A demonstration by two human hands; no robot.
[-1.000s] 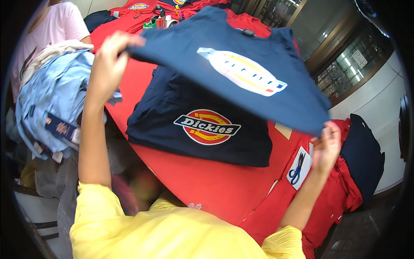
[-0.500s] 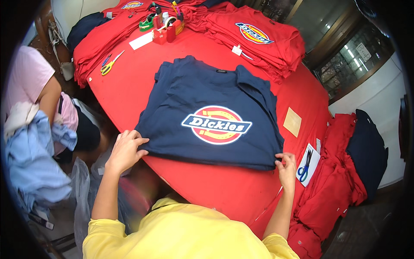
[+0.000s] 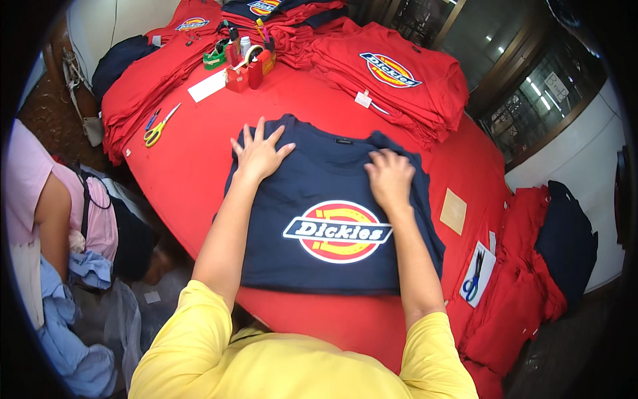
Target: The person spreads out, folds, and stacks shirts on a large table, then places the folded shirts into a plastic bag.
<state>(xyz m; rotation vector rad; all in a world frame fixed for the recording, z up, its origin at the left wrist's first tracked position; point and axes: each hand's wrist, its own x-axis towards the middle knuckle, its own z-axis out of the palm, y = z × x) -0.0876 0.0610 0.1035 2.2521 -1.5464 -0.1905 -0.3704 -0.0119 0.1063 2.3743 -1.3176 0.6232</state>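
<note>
A navy T-shirt (image 3: 319, 179) with a red, yellow and white front print lies on the red-covered table before me, its neckline at the far side. My left hand (image 3: 261, 151) rests on the shirt's far left shoulder, fingers spread wide. Over the far right shoulder, my right hand (image 3: 390, 178) presses on the fabric with bent, slightly apart fingers; it is a little blurred. Neither hand grips anything that I can see. My right forearm crosses the shirt's right side and covers part of it.
Red T-shirts (image 3: 392, 76) are piled at the back. Left of a desk organizer (image 3: 251, 70) lie yellow-handled scissors (image 3: 156, 133). Blue-handled scissors (image 3: 473, 282) and a tan card (image 3: 453, 211) are at the right. A person in pink (image 3: 50, 193) bends at the left, beside light blue cloth (image 3: 66, 332).
Both hands have left the near corners of the shirt and moved to its far shoulders. The shirt sits slightly nearer to me. The person at the left has bent lower.
</note>
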